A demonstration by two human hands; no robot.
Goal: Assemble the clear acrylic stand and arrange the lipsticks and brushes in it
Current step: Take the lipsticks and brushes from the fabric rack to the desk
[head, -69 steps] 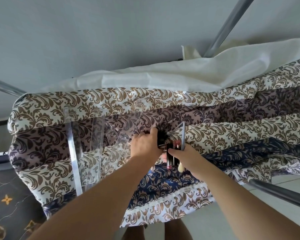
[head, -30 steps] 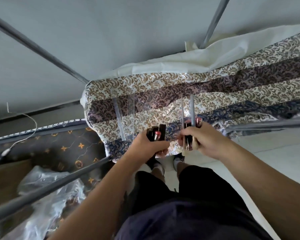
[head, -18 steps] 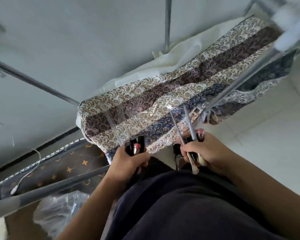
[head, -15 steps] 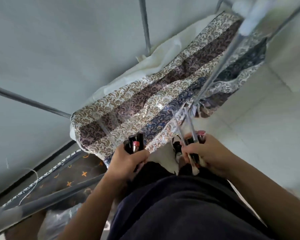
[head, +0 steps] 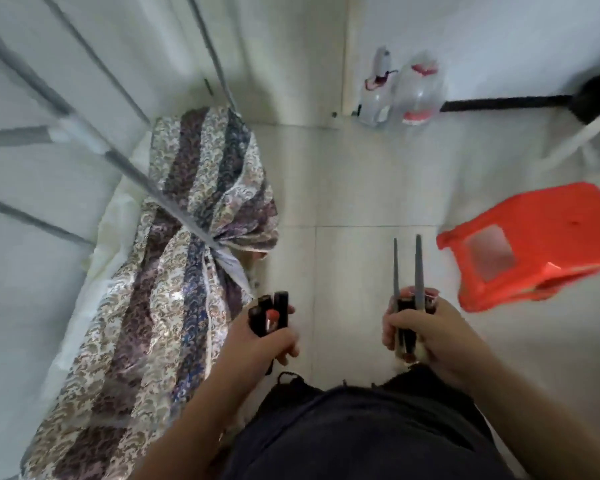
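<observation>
Person has turned away from the patterned cloth (head: 174,271); floor and an orange stool (head: 530,244) now ahead. Acrylic stand no longer in view, so arranging appears paused. Left hand (head: 267,337) clutches lipsticks (head: 269,315), caps upward. Right hand (head: 426,334) grasps brushes (head: 419,271) with more lipsticks; handles run lengthwise away from the body, tips forward.
</observation>
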